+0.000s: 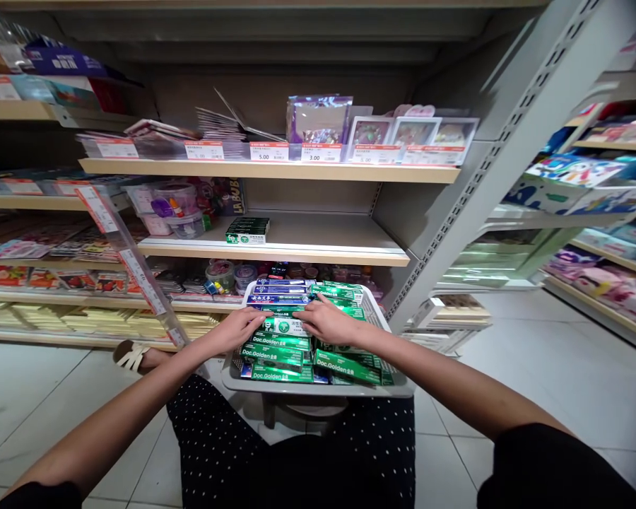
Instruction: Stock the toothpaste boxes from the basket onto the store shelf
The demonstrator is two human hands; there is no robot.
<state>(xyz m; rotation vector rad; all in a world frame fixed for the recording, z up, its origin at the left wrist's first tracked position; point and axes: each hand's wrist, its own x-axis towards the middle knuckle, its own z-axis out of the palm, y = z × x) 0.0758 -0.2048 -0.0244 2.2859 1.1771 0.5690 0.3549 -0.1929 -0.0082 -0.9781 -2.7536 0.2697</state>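
A grey basket stands in front of me, filled with several green Doc.Golden toothpaste boxes and a few blue boxes at its far end. My left hand and my right hand both rest on top of the pile, fingers curled around the ends of one green and white box between them. A small stack of the same green boxes lies on the middle shelf, which is otherwise mostly bare.
Shelves with price tags, jars and packets rise ahead. A loose price rail leans diagonally at the left. My sandalled foot is on the tiled floor. A slanted grey upright and another aisle lie to the right.
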